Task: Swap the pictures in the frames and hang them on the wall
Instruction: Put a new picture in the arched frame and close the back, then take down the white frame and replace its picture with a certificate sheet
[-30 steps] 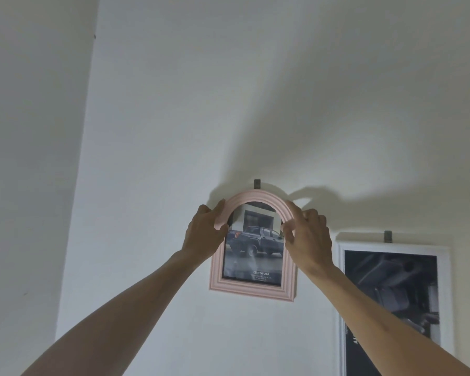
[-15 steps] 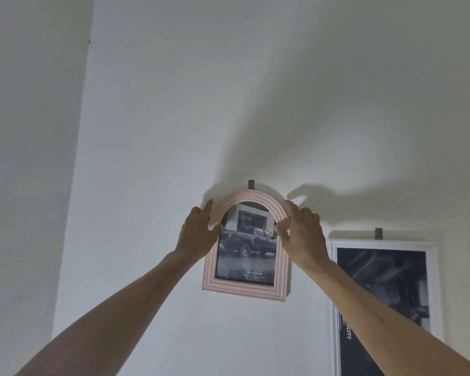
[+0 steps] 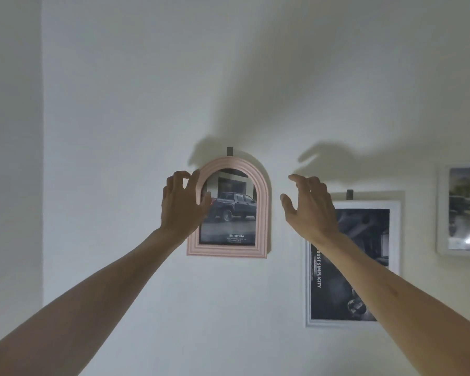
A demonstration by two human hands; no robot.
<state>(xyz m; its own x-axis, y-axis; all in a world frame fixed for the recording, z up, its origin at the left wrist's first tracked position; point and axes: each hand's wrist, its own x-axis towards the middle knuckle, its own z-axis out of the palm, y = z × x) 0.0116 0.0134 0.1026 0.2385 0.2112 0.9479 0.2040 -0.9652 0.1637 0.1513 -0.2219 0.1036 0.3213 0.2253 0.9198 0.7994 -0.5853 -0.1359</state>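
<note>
Two hands [image 3: 183, 204] [image 3: 308, 206] flanking pink frame [image 3: 262, 202], right clear

pink arched frame [image 3: 262, 213], white frame [image 3: 394, 240], white wall [image 3: 147, 104]

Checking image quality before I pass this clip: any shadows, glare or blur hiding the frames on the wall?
Head view: hand shadows fall on the wall above the pink arched frame, not over its picture; bright glare marks the lower glass of the far-right white frame; the large white frame is dark but legible; edges look slightly soft.
</note>
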